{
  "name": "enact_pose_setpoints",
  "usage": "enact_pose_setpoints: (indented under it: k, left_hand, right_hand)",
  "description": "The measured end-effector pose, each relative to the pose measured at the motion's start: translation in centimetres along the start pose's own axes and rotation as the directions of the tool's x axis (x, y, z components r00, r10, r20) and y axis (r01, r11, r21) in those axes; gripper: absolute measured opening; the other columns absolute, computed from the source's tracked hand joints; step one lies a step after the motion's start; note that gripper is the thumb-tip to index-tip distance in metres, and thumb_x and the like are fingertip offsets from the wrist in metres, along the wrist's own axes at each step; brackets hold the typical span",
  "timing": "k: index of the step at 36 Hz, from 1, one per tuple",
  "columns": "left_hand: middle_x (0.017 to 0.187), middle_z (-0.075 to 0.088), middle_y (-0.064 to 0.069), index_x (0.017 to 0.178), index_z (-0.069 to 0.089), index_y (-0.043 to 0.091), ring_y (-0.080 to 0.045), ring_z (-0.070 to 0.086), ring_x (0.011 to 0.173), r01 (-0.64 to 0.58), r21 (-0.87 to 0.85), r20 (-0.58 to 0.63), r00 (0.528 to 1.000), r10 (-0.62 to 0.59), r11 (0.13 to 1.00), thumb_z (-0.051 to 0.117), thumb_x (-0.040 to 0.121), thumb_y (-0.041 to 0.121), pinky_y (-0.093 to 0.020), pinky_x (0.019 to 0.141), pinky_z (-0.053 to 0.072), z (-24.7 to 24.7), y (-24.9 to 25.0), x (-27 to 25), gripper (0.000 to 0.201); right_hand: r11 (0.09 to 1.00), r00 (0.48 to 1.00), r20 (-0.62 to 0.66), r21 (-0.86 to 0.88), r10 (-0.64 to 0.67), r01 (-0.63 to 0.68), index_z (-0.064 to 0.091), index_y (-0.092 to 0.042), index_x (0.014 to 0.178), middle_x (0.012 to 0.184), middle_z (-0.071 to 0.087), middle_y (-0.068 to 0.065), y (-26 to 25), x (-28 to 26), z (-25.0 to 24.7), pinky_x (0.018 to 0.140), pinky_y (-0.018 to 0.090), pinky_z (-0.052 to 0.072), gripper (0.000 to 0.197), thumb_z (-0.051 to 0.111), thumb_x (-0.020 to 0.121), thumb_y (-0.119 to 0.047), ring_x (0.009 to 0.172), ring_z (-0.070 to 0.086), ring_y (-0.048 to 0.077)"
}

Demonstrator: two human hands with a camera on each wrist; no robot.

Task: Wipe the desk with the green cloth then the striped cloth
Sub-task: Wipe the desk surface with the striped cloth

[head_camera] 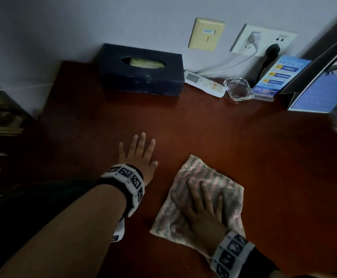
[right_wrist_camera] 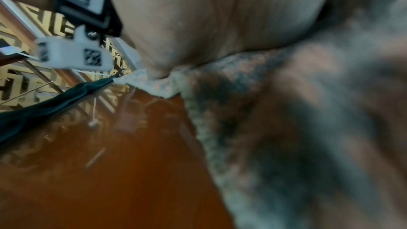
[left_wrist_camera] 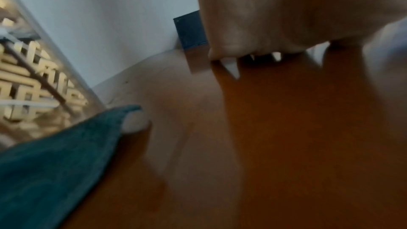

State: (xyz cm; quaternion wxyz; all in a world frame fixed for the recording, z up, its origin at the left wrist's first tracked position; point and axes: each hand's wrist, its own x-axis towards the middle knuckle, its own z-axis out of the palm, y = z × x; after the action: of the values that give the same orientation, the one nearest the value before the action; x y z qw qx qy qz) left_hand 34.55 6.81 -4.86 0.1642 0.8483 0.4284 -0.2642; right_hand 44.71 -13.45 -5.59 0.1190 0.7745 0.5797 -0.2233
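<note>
The right hand (head_camera: 201,211) lies flat with straight, spread fingers on the striped cloth (head_camera: 199,177), pressing it onto the brown desk (head_camera: 224,137). The left hand (head_camera: 137,155) is also flat and spread, resting bare on the desk just beside the cloth and holding nothing. The green cloth (left_wrist_camera: 50,159) lies at the left edge of the desk. A dark tissue box (head_camera: 141,71) sits at the back by the wall.
</note>
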Motion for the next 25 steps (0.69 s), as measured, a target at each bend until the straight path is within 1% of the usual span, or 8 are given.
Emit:
enact_pose_setpoints:
  k: [2,4,10,13,16,21,23,25]
  left_hand:
    - [0.150,-0.036,-0.003,0.144,-0.027,0.026,-0.022,-0.028,0.141,-0.009,0.003,-0.005,1.000,0.009,1.000,0.010,0.099,0.047,-0.055,0.113,-0.010,0.2,-0.2,-0.1,0.062]
    - [0.150,-0.037,-0.003,0.144,-0.027,0.026,-0.022,-0.029,0.140,-0.013,-0.001,-0.017,1.000,0.013,1.000,0.009,0.099,0.047,-0.054,0.112,-0.011,0.3,-0.2,-0.1,0.061]
    - [0.146,-0.042,-0.003,0.143,-0.029,0.028,-0.022,-0.033,0.138,-0.005,-0.020,0.005,1.000,0.005,1.000,0.007,0.099,0.047,-0.055,0.111,-0.013,0.4,0.0,0.1,0.060]
    - [0.141,-0.048,-0.002,0.141,-0.032,0.028,-0.022,-0.036,0.136,-0.012,-0.030,0.049,0.999,0.014,0.999,0.006,0.099,0.046,-0.055,0.111,-0.014,0.0,0.0,0.1,0.059]
    - [0.133,-0.052,-0.002,0.141,-0.032,0.027,-0.023,-0.037,0.136,-0.015,-0.025,0.068,0.998,0.016,1.000,0.006,0.099,0.047,-0.055,0.111,-0.015,-0.1,-0.1,0.1,0.059]
    - [0.138,-0.050,-0.003,0.129,-0.040,0.029,-0.023,-0.035,0.137,-0.008,-0.004,0.055,0.998,0.008,1.000,0.005,0.098,0.049,-0.055,0.113,-0.013,0.3,-0.3,0.2,0.058]
    - [0.136,-0.050,-0.002,0.127,-0.041,0.029,-0.023,-0.035,0.137,-0.001,-0.003,0.069,0.998,0.001,1.000,0.004,0.098,0.049,-0.055,0.113,-0.013,0.2,-0.2,0.1,0.058]
    - [0.135,-0.051,-0.002,0.126,-0.042,0.029,-0.023,-0.036,0.136,0.001,0.001,0.081,0.997,-0.001,1.000,0.004,0.098,0.050,-0.055,0.113,-0.013,0.1,-0.2,0.1,0.058]
  right_hand:
    - [0.998,0.999,-0.014,0.059,-0.036,0.037,-0.027,-0.063,0.127,0.147,-0.041,-0.012,0.3,1.7,-0.8,0.099,0.065,-0.022,0.070,0.027,0.084,-0.075,0.134,-0.040,0.024]
    - [0.997,1.000,-0.003,0.074,-0.025,0.025,-0.033,-0.063,0.123,0.140,-0.048,-0.015,0.3,3.4,-1.9,0.097,0.066,-0.024,0.072,0.028,0.086,-0.072,0.128,-0.047,0.022]
    - [0.997,0.998,0.029,0.066,0.048,-0.050,-0.019,-0.058,0.136,0.146,-0.041,-0.014,0.6,10.3,-5.3,0.103,0.066,-0.018,0.062,0.023,0.091,-0.065,0.134,-0.039,0.021]
    - [0.997,0.998,0.040,0.053,0.057,-0.059,-0.018,-0.056,0.138,0.147,-0.039,-0.013,1.0,14.1,-7.1,0.104,0.067,-0.015,0.062,0.021,0.091,-0.065,0.136,-0.036,0.023]
    - [0.996,0.997,0.045,0.052,0.069,-0.071,-0.015,-0.056,0.139,0.149,-0.035,-0.013,1.6,17.7,-9.1,0.105,0.067,-0.014,0.061,0.020,0.090,-0.067,0.138,-0.033,0.023]
    - [0.984,0.992,0.038,0.128,0.122,-0.126,-0.007,-0.054,0.142,0.151,-0.030,-0.016,4.1,21.4,-11.4,0.107,0.062,-0.015,0.065,0.021,0.086,-0.073,0.139,-0.030,0.022]
    - [0.982,0.990,0.046,0.129,0.130,-0.135,-0.007,-0.054,0.142,0.153,-0.029,-0.010,7.0,22.7,-11.5,0.111,0.060,-0.011,0.077,0.013,0.074,-0.084,0.138,-0.031,0.027]
    - [0.975,0.975,0.080,0.073,0.206,-0.212,-0.010,-0.054,0.142,0.153,-0.031,-0.003,10.8,23.4,-11.9,0.112,0.058,-0.009,0.091,0.000,0.060,-0.092,0.136,-0.033,0.033]
